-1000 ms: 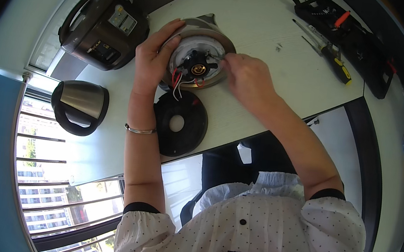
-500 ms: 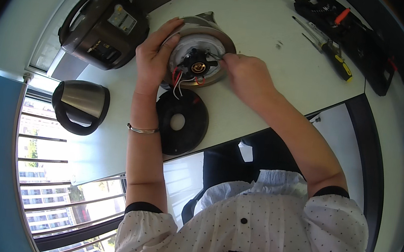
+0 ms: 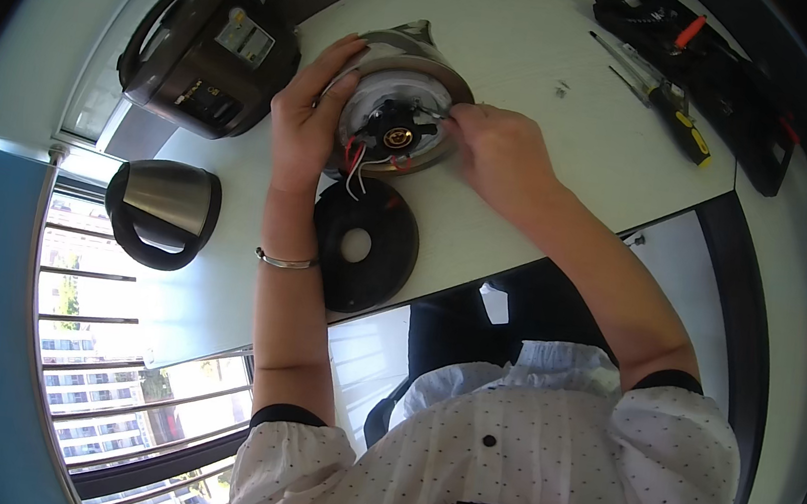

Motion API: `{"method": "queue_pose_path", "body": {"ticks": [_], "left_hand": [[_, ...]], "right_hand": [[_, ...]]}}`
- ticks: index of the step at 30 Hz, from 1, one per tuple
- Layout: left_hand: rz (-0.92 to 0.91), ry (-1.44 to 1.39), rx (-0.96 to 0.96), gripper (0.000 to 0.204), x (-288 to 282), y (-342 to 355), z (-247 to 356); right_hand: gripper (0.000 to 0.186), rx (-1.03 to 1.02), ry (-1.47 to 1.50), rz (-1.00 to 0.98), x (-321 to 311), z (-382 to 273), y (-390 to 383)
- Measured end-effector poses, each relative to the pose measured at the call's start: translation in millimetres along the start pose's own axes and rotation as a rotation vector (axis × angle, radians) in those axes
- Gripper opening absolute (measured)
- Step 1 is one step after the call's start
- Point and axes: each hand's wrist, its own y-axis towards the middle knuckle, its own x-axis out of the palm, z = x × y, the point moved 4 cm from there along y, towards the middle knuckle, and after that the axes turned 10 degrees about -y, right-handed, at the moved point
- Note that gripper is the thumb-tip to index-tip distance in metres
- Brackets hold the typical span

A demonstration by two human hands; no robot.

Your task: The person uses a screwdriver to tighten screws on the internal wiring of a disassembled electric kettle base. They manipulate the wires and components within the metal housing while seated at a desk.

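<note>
A steel electric kettle body (image 3: pixel 458 85) lies tipped over, its opened underside turned toward me. Inside the underside sits a black round connector (image 3: pixel 398 138), with red and white wires (image 3: pixel 358 166) trailing out below it. My left hand (image 3: pixel 313 105) grips the kettle's left rim, thumb and fingers around the wall. At the right rim, my right hand (image 3: pixel 502 148) is closed in a pinch; a thin metal piece (image 3: pixel 435 112) runs from its fingertips to the connector, its kind too small to tell. A black ring-shaped base cover (image 3: pixel 386 250) lies just below the kettle.
To the left stand a brown rice cooker (image 3: pixel 208 57) and a second steel kettle (image 3: pixel 166 203) with a black handle. An open black tool case (image 3: pixel 731 86) and a yellow-black screwdriver (image 3: pixel 685 133) lie at the far right. The white counter's (image 3: pixel 529 217) front edge runs below my right forearm.
My right hand has shifted slightly at the kettle's right rim, its fingers turned a little. The left hand keeps its hold, and the kettle stays in place.
</note>
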Motion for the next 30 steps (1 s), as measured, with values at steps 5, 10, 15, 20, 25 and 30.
{"method": "queue_pose_path", "body": {"ticks": [5,10,15,20,25,30], "left_hand": [[-0.013,-0.040,0.017,0.029,-1.1,0.7,-1.6],[-0.007,-0.046,0.017,0.029,-1.5,0.0,-3.7],[-0.001,-0.045,0.014,0.028,-1.0,0.0,-3.8],[-0.008,-0.026,0.047,0.028,-0.6,1.2,-3.2],[-0.007,-0.019,0.041,0.028,-0.7,1.4,-3.0],[-0.005,-0.009,0.043,0.028,-1.8,0.9,-2.2]], "right_hand": [[0.015,0.082,0.048,0.038,-4.9,4.2,0.7],[0.009,0.068,0.034,0.015,-5.0,4.3,1.8],[0.011,0.025,-0.001,0.010,-2.5,3.7,1.5],[0.017,0.103,0.199,-0.040,7.6,7.7,0.8],[0.018,0.356,0.507,-0.223,14.7,14.8,0.8],[0.021,0.564,0.820,-0.431,17.2,15.6,1.3]]}}
